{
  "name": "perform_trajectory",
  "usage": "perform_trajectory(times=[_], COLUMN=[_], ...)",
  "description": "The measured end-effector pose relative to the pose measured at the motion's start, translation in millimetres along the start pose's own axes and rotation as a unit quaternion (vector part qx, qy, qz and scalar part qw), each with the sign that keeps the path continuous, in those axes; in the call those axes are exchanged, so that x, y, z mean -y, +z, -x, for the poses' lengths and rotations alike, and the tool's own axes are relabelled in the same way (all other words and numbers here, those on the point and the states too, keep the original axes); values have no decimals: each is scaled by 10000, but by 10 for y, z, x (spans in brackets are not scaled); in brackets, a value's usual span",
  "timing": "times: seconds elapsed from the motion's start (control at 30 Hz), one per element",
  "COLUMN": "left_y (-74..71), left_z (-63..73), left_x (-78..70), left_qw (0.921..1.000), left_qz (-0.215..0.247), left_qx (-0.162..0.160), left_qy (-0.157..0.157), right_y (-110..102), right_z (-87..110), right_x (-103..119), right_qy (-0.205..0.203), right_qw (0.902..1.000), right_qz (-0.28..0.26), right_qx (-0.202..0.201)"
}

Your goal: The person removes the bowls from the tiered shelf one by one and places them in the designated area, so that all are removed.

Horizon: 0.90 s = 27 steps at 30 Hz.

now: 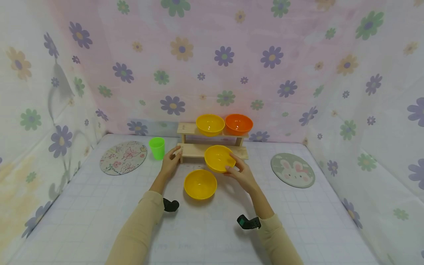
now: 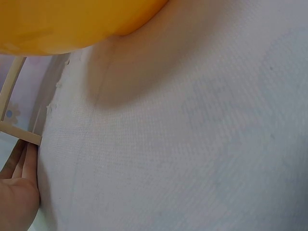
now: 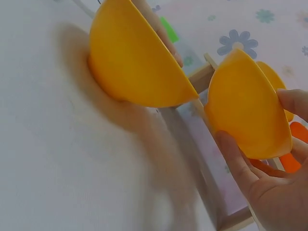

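My right hand (image 1: 243, 176) grips a yellow bowl (image 1: 216, 159) by its right side, thumb and fingers around the wall. The bowl overlaps the lower tier of a two-tier wooden rack (image 1: 192, 150). In the right wrist view this held bowl (image 3: 245, 106) appears side-on, slightly tilted. Fairly straight fingers of my left hand (image 1: 170, 163) touch the left end of the lower tier; the left wrist view has these fingers (image 2: 30, 161) against the wood. A second yellow bowl (image 1: 200, 184) stands on the table between my forearms.
On the rack's upper tier sit another yellow bowl (image 1: 210, 125) and an orange bowl (image 1: 239, 124). A green cup (image 1: 157, 148) stands left of the rack. Round mats lie at both sides: a floral one (image 1: 124, 158) and a rabbit one (image 1: 293, 170). Flowered cloth (image 1: 205, 55) hangs behind.
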<state>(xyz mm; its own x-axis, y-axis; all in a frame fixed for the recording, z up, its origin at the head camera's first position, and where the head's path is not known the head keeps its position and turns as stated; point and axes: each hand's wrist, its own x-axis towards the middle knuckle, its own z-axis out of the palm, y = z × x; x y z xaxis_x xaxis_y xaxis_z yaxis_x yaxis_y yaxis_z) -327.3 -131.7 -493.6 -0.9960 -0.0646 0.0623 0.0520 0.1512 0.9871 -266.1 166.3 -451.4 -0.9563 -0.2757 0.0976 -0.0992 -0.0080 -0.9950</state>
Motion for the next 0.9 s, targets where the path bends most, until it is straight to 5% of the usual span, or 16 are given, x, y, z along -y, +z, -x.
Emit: perform_trajectory(times=[0.9], left_y=[-7], left_z=[0], left_x=[-5], left_qw=[9998], left_qz=[-50], left_qx=[40], left_qy=[-182], right_y=[-256], right_z=[525], right_x=[-171], right_qy=[355], right_qw=[9983], right_qz=[451], right_qx=[-109])
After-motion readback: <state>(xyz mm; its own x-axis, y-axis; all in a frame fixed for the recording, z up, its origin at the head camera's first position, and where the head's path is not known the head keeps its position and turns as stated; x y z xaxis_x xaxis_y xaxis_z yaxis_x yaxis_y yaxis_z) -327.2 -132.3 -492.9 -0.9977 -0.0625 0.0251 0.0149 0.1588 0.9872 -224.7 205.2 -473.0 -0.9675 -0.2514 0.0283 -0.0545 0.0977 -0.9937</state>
